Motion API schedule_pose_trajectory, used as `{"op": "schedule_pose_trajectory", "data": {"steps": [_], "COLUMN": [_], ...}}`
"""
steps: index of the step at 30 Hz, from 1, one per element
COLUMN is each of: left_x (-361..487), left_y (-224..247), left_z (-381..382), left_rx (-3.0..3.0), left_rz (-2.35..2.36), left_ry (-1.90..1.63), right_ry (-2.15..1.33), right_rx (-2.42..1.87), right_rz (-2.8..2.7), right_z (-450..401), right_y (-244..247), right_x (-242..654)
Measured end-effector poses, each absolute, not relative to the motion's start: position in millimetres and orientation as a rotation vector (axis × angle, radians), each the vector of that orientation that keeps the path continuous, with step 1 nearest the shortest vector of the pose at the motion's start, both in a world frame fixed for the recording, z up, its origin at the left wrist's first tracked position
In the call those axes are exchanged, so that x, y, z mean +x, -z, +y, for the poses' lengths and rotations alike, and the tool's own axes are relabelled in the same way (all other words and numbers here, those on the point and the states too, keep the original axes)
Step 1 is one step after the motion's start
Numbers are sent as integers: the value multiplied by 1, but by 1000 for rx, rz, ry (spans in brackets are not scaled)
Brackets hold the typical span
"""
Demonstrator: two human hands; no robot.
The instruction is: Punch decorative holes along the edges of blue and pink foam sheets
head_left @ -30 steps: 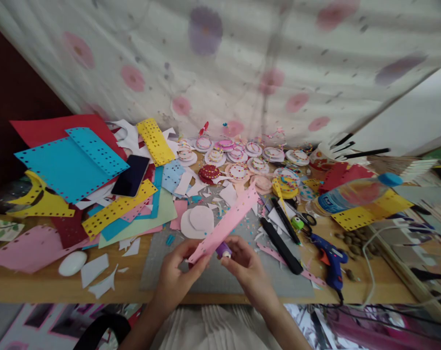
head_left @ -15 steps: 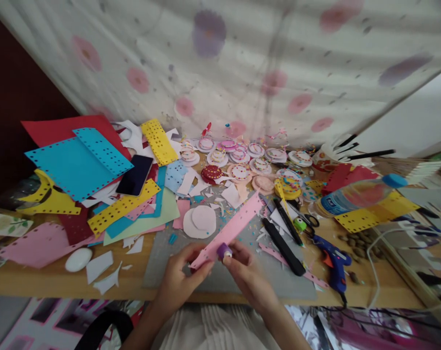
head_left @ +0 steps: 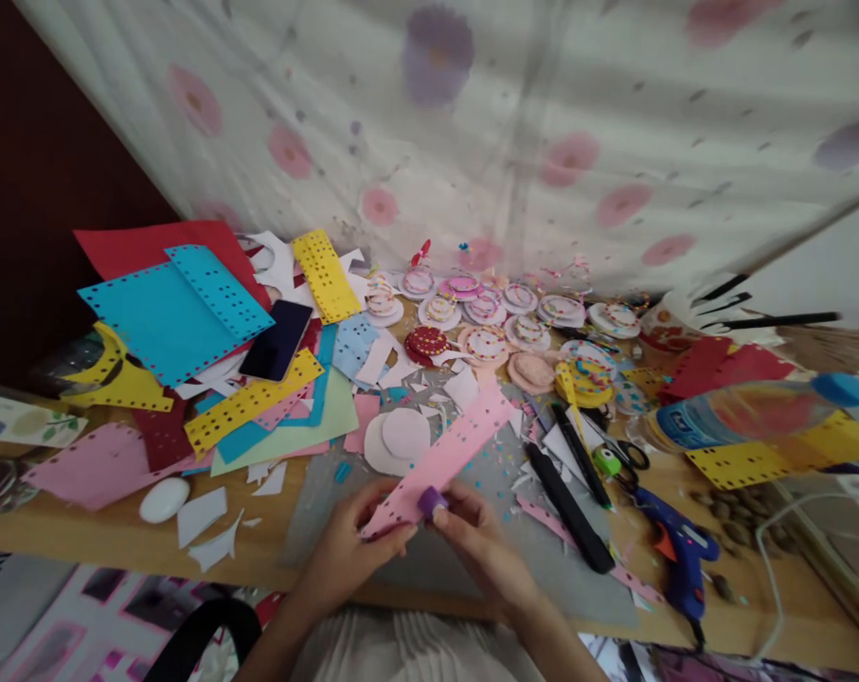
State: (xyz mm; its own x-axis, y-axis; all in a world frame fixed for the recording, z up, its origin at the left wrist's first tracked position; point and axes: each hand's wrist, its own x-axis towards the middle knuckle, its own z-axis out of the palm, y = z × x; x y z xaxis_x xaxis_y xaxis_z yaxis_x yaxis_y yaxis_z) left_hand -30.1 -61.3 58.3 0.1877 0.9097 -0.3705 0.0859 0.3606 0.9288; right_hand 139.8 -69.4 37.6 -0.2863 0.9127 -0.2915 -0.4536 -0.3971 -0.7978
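A pink paper strip (head_left: pixel 447 455), dotted with small punched holes, slants up and away from me over the grey mat (head_left: pixel 315 511). Its near end is pinched between the thumb and fingers of my left hand (head_left: pixel 350 535). My right hand (head_left: pixel 475 540) grips a small purple craft punch (head_left: pixel 433 500) at the strip's lower right edge. Part of the punch is hidden by my fingers. Just beyond the strip lie round white paper discs (head_left: pixel 404 436), one on top of another.
Small decorated paper hats (head_left: pixel 486 346) stand along the back. At left are punched coloured sheets (head_left: pixel 166 322), a phone (head_left: pixel 277 341) and a white oval object (head_left: pixel 165 499). To the right lie a black cutter (head_left: pixel 571 511), green punch (head_left: pixel 606 461), glue gun (head_left: pixel 677 549) and bottle (head_left: pixel 748 407).
The view has shifted, so the table's things sit further right at the right side. Both hands keep their hold; the purple punch is turned slightly and its white part no longer shows.
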Motion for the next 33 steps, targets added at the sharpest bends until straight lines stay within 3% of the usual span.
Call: {"op": "schedule_pose_trajectory", "data": {"steps": [33], "left_x": [-28], "left_y": [-63], "left_z": [-44], "left_rx": [1406], "left_rz": [1079], "left_ry": [-467], "right_ry": [-1638], "right_rx": [-961], "right_rz": [-784], "right_z": [-75], "right_y": [-25], "right_x": [153]}}
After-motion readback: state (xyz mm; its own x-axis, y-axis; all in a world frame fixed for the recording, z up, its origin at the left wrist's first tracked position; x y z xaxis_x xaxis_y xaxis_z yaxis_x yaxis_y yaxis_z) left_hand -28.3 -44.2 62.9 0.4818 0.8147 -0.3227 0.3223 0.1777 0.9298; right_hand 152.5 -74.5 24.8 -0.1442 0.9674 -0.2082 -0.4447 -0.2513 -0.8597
